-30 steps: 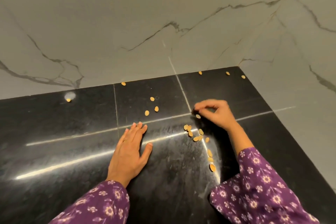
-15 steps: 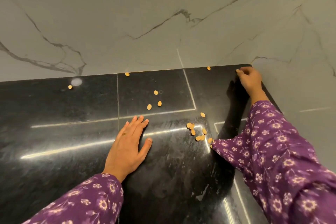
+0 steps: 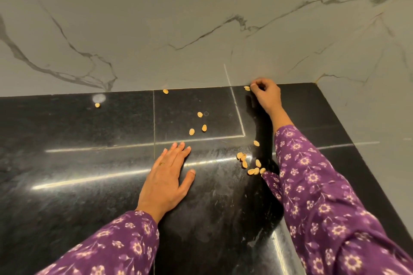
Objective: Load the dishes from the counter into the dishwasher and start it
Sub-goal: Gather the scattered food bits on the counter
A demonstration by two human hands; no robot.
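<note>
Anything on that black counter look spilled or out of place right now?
Yes. Small tan shells lie scattered over the black counter, some clustered by the right sleeve. The right hand pinches at one by the wall.

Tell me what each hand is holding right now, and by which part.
The left hand holds nothing; it lies flat on the black counter. The right hand is curled by a shell at the wall; any grip cannot be told.
</note>
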